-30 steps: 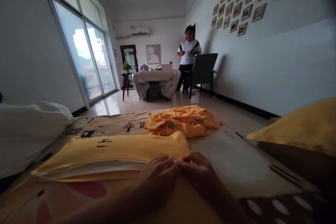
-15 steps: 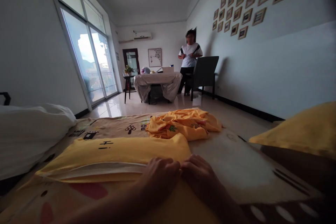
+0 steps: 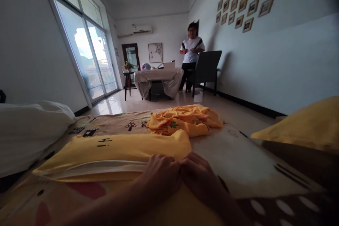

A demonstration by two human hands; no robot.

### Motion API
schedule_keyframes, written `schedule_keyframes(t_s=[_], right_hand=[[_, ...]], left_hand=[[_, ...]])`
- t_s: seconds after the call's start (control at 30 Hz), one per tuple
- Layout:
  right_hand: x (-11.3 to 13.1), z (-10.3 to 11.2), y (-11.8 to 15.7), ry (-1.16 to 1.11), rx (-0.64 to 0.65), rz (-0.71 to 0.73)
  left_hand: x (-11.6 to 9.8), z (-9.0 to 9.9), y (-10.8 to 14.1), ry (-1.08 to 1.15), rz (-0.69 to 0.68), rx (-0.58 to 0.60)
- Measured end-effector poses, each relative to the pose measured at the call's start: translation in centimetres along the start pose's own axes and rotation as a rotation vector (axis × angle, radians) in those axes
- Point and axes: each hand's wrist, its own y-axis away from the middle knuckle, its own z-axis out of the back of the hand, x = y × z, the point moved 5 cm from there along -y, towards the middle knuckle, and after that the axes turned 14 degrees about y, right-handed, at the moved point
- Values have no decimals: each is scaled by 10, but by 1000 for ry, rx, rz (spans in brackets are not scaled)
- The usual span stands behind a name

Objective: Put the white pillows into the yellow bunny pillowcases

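A yellow pillow [image 3: 116, 148] with "Hi" printed on it lies across the bed, a pale strip running along its near edge. At its near right part, my left hand [image 3: 162, 171] has its fingers closed on the yellow fabric. My right hand [image 3: 197, 171] is pinched on the same fabric, its fingertips touching or almost touching those of my left hand. More yellow cloth hangs below and between my wrists. Just beyond the pillow sits a crumpled orange cloth [image 3: 185, 120] with leaf prints.
The patterned blanket [image 3: 238, 162] spreads under everything. White bedding [image 3: 31, 130] is at the left, another yellow pillow [image 3: 304, 127] at the right. Farther off are a covered table [image 3: 159, 76], a dark chair [image 3: 208, 67] and a standing person [image 3: 192, 47].
The view has tipped down slightly, so the room sits higher in the picture. Both hands keep their closed hold at nearly the same place on the pillow.
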Motion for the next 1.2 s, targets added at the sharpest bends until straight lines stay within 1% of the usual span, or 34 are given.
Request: schedule_keyframes(t_s=[0.1,0.2,0.27,0.33,0.4,0.47,0.53,0.7,0.8,0.87,0.9,0.97,1.07,1.13,1.2], right_hand=[[-6,0,0,-70,106,-64],[-14,-1,2,-191,220,-108],[-17,-1,3,-231,231,-119],[-19,-2,4,-234,222,-133],[-19,-4,3,-224,208,-147],[-19,-5,3,-209,195,-144],[-19,-3,2,-186,176,-123],[-21,2,2,-113,156,-84],[-21,3,2,-103,131,-78],[-21,4,1,-101,107,-57],[-21,4,1,-99,95,-46],[-21,6,1,-91,57,-28],[-23,7,0,-89,29,-27],[-23,6,0,-98,23,-37],[-23,6,0,-96,-2,-57]], left_hand=[[1,-3,1,-3,-31,26],[2,-5,1,-21,-46,23],[3,-5,0,-25,-28,20],[4,-5,-2,-26,5,30],[3,-5,-2,-51,5,45],[-1,-5,-1,-110,-50,62],[-6,-6,1,-189,-137,64],[-21,-2,5,-387,-286,2],[-32,-2,7,-512,-424,-14],[-40,-2,8,-565,-485,-17],[-42,-1,7,-572,-487,-15],[-44,4,4,-561,-447,3],[-42,16,-3,-514,-392,63],[-37,25,-6,-422,-368,95],[-30,32,-6,-320,-308,108]])
